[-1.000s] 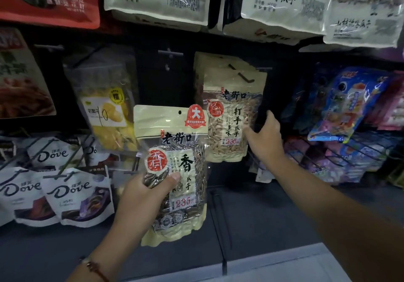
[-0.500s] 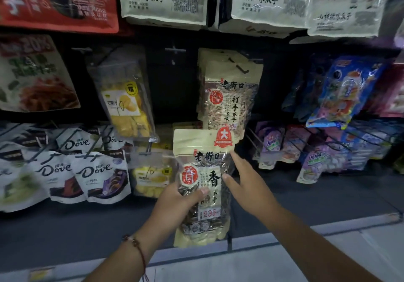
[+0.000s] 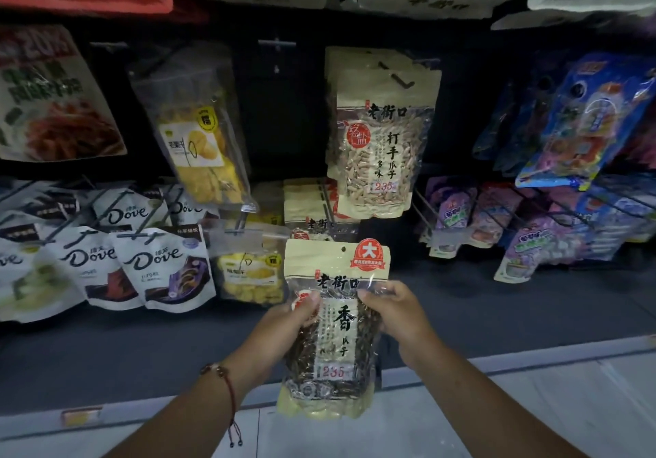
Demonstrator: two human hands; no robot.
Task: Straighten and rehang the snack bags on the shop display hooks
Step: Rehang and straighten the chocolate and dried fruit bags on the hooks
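I hold a cream-topped bag of dark sunflower seeds [image 3: 333, 319] upright in front of the lower row of the display. My left hand [image 3: 284, 329] grips its left edge and my right hand [image 3: 394, 315] grips its right edge. The hang hole at the bag's top sits free of any hook. Just behind it, several similar cream bags [image 3: 309, 216] hang on a lower hook. Above them a bag of pale seeds [image 3: 380, 145] hangs on a black hook [image 3: 401, 81].
Dried mango bags [image 3: 202, 145] hang tilted to the left, with Dove chocolate bags [image 3: 167, 266] below them. Purple and blue snack bags [image 3: 532, 241] fill wire hooks on the right. A bare hook [image 3: 277, 45] sticks out at top centre. A dark shelf base [image 3: 142, 347] and pale floor lie below.
The bag came down from the middle row to the lower row. My right hand left the hanging pale-seed bags and took hold of the bag's right edge.
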